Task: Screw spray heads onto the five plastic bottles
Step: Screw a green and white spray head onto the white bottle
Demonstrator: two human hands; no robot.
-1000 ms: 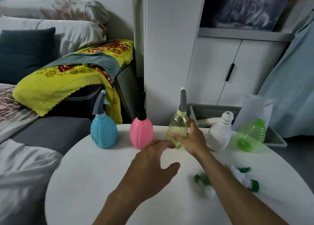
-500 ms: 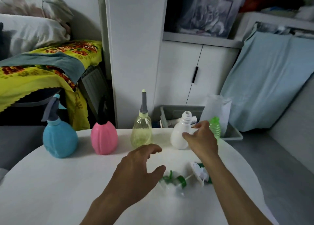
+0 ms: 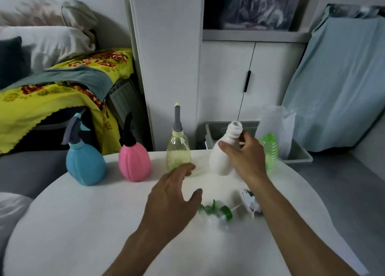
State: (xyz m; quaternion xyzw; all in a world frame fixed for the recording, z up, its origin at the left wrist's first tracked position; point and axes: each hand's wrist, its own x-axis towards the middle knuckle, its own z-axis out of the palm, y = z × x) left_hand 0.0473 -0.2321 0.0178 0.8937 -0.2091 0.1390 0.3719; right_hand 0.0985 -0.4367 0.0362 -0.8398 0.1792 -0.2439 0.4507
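On the near part of the round white tabletop two loose spray heads are seen: a green one (blurred) and, just right of it, a white and green one partly hidden by the right forearm. The left hand is held above the tabletop just left of the green head, its grip apart, fingers spread and holding nothing. Farther in, the white bottle is clasped by the right hand, whose grip is clamped round its body; the bottle is tilted and its threaded neck is bare. Just behind that hand a green bottle is partly seen. Along the far edge, from left to right, a blue bottle, a pink bottle and a clear yellowish bottle are stood upright, each already fitted with a spray head. Beyond the tabletop a grey bin is seen on the floor before a white cabinet.
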